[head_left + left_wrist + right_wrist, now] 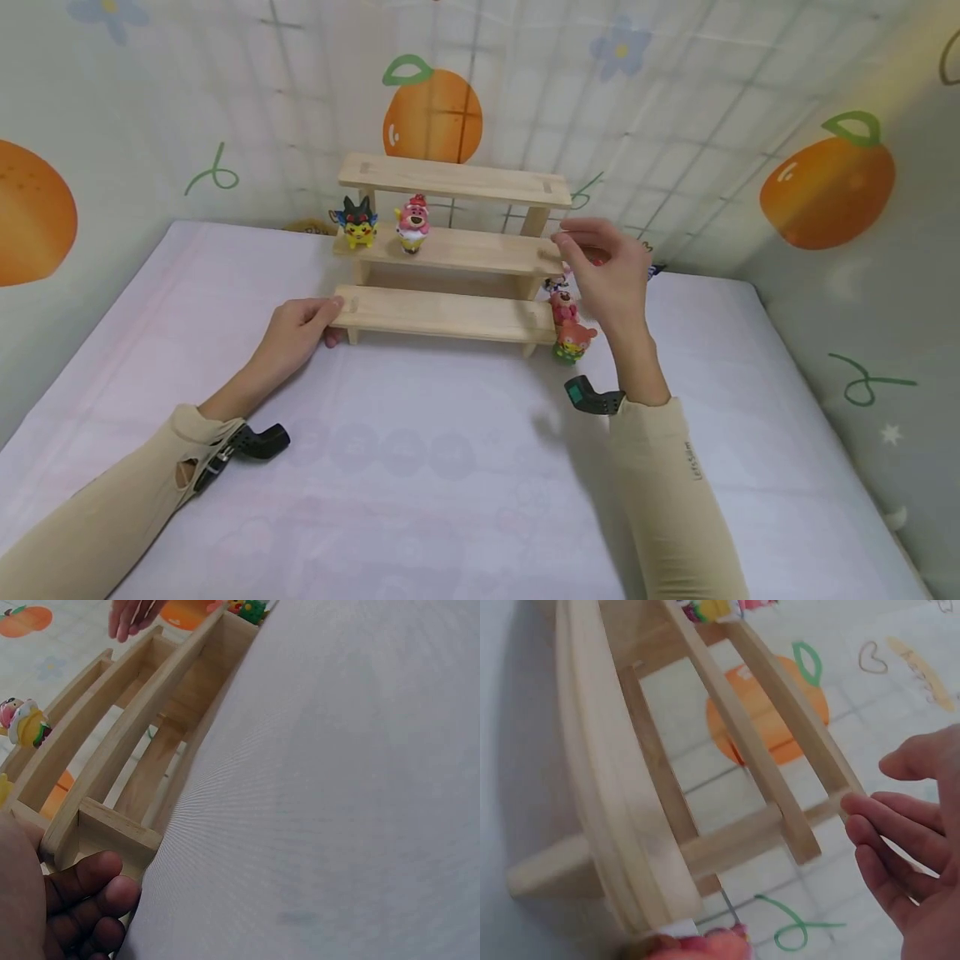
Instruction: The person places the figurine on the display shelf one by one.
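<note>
Three-tier wooden shelf (450,250) sits near the far wall on the white cloth-covered table (420,467), long axis running left-right across the person's front, w/ one hand at each end. It lies straight ahead of both arms, so neither has to cross over.

Left hand (296,333) is at the left end of the lowest tier: thumb on top of the board, fingers curled under and round the end, as the left wrist view shows (fingers (86,896) wrapped below the wooden end). Gripping, not just touching.

Right hand (611,279) is up at the right end of the middle tier, fingers lightly bent and fairly spread, tips just at the board's end. From the right wrist view the fingertips (870,817) look to be touching or nearly touching the end of a slat; can't tell if there's real contact. Holds nothing as far as I can see.

Left hand is the nearer and firmer on the shelf; right is higher and looser.

On the middle tier, left part: yellow-black figure (358,222) and pink bear figure (412,223), both upright, side by side. More small figures (570,329) cluster on the table by the shelf's right foot, below the right hand, partly hidden by it.
</note>
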Tool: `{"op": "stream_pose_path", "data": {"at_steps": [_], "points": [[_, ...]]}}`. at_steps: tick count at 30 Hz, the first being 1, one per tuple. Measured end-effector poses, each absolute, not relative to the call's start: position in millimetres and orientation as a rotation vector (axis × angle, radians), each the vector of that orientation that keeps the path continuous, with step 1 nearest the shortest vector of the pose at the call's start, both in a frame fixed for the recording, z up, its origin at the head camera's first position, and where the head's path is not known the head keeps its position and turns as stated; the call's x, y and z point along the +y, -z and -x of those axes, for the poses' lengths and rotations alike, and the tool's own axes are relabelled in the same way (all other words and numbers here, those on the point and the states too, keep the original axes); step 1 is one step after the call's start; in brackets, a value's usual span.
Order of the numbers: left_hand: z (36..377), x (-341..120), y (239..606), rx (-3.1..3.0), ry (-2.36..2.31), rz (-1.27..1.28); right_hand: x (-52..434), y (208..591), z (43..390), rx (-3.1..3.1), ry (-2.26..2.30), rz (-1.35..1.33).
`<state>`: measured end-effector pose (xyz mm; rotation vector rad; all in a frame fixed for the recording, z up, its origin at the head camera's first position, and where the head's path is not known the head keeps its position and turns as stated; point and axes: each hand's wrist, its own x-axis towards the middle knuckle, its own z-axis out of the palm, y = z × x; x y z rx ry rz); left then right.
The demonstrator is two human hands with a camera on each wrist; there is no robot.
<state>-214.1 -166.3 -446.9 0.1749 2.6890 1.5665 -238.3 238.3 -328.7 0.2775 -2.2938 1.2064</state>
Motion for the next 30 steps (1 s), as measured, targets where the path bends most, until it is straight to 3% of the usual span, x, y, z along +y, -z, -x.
{"op": "stream_pose_path", "data": {"at_steps": [16,30], "points": [[214.0,-167.9,446.6,2.689,-1.565,-0.187,331.3,335.8,245.4,-2.280,-1.094,0.289],[212.2,-166.6,444.6,2.676,-1.564,-0.164,353.9,372.0,254.6,-2.313,-1.064,0.472]]}}
